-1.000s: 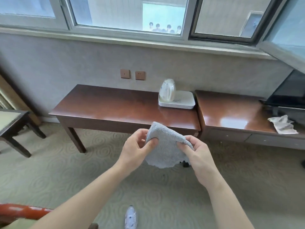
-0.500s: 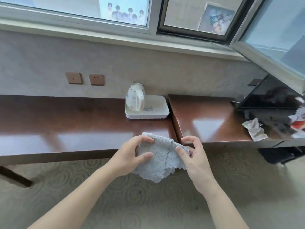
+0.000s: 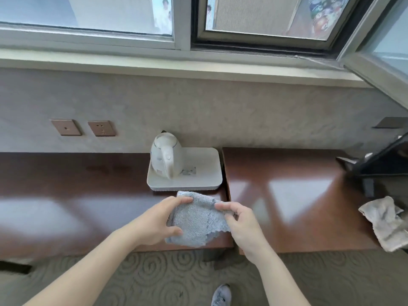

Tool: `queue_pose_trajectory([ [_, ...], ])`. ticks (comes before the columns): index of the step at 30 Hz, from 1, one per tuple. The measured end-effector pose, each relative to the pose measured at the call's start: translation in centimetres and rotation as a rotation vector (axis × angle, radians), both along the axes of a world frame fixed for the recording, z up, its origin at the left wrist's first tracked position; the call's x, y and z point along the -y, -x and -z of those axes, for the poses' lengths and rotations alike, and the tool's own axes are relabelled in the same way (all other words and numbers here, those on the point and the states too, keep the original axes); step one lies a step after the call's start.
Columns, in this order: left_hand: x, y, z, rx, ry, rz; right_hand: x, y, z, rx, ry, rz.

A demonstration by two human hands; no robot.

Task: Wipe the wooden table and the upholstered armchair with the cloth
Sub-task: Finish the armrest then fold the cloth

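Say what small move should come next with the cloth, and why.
Probably lower the cloth flat onto the table and start wiping. The left hand and right hand both grip its edges, holding it spread just over the table's near edge, in front of the tray; wiping does not seem to have begun.
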State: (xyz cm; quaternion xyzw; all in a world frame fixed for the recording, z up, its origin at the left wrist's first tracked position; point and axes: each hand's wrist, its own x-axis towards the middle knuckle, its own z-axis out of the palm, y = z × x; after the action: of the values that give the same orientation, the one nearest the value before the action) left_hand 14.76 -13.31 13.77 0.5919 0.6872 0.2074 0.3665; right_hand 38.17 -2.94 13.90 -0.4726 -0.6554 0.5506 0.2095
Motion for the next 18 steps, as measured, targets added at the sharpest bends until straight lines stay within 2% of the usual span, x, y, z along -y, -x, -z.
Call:
queue_pose_trajectory([
  [3, -4.6, -0.5, 1.5, -0.02, 0.042, -0.098, -5.2, 1.1, 1.6, 0.047, 0.041, -0.083],
  [8, -12.4, -0.7, 4.1, -0.114, 0.082, -0.239, -13.6, 4.2, 4.1, 0.198, -0.026, -0.231],
  [12, -17.7, 1.7, 7.4, -0.162, 0.164, -0.283, -18.7, 8.1, 7.0, 0.277, -0.029, -0.327],
  [18, -24.5, 5.2, 13.3, -0.262, 0.274, -0.253, -24.4, 13.6, 12.2, 0.481, -0.149, -0.424],
])
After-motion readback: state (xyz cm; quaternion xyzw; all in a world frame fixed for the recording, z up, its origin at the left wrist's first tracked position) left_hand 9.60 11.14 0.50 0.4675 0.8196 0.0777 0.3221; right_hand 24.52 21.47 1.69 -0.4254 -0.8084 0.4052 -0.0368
